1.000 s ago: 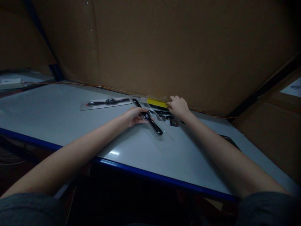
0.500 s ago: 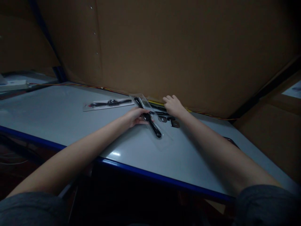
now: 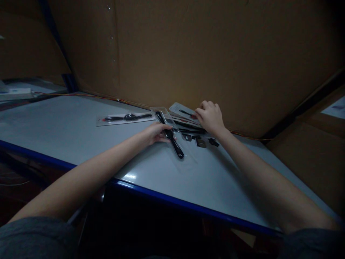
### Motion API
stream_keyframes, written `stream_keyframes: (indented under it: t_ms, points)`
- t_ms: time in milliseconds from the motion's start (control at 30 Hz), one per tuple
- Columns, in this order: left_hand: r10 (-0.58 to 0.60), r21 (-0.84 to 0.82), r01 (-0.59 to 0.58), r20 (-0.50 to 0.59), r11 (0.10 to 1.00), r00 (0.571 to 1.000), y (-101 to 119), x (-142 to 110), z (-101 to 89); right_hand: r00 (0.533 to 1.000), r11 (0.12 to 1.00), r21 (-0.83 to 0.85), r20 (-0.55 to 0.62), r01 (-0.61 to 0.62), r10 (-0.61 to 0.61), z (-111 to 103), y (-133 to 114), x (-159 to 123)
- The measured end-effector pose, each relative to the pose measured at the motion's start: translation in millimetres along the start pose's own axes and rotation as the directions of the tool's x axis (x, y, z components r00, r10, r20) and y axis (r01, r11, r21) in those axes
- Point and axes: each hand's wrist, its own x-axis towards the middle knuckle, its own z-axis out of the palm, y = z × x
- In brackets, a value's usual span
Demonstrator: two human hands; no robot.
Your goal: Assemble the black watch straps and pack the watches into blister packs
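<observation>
My left hand [image 3: 155, 133] lies with its fingers over a black wrench in a clear blister pack [image 3: 171, 137], holding the pack on the tabletop. My right hand [image 3: 210, 117] is curled on the edge of a loose pile of blister packs [image 3: 185, 117]. The top pack shows a slim dark tool on a pale card. Several small dark metal pieces [image 3: 201, 142] lie just below the pile, near my right wrist. To the left, a second packaged black wrench [image 3: 125, 117] lies flat, apart from both hands.
The pale grey table [image 3: 81, 122] has a blue front edge [image 3: 161, 197] and meets a brown cardboard wall [image 3: 215, 54] at the back. A thin coloured wire [image 3: 113, 99] runs along the back edge. A white object [image 3: 16, 91] sits far left.
The yellow-labelled pack no longer shows, and a pale card with a dark tool now lies on top of the pile. My right hand has shifted right, and the small pieces are spread more widely.
</observation>
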Motion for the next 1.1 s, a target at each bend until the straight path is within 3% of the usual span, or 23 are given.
stream_keyframes:
  t_ms: [100,233,333,433,667,733,933,1033,1100]
  points:
    - [-0.003,-0.003,0.003,0.006,1.0,1.0,-1,0,-0.4,0.985,0.987,0.087,-0.098,-0.135,0.143,-13,1,-2]
    - [-0.02,-0.006,0.02,0.048,1.0,0.999,-1,1,-0.9,0.954,0.933,0.266,-0.108,-0.243,0.28,-26,1,-9]
    - [-0.049,0.001,0.049,0.078,0.999,0.996,1,0,-0.4,0.982,0.928,0.369,-0.156,-0.046,0.11,-33,1,-20]
    - [-0.035,0.007,0.034,0.118,0.999,0.992,3,-3,-0.5,0.961,0.892,0.419,-0.272,0.169,-0.054,-34,-1,-35]
    - [-0.115,0.029,0.111,0.273,0.993,0.955,7,-2,-8.1,0.845,0.892,0.45,-0.458,-0.047,0.275,-20,-4,-63]
    - [-0.12,0.065,0.106,0.276,0.992,0.954,6,-2,-8.0,0.854,0.877,0.481,-0.45,-0.016,0.262,-17,-7,-67]
    - [-0.077,0.208,0.012,0.308,0.978,0.948,3,-7,0.4,0.939,0.857,0.506,-0.334,0.101,0.086,-18,-24,-69]
    - [-0.067,0.202,0.0,0.322,0.979,0.944,5,-9,1.1,0.957,0.751,0.659,-0.24,0.036,0.164,-19,-20,-66]
    - [-0.063,0.208,-0.005,0.317,0.978,0.946,7,-10,-0.2,0.929,0.7,0.711,-0.206,-0.074,0.308,-20,-11,-64]
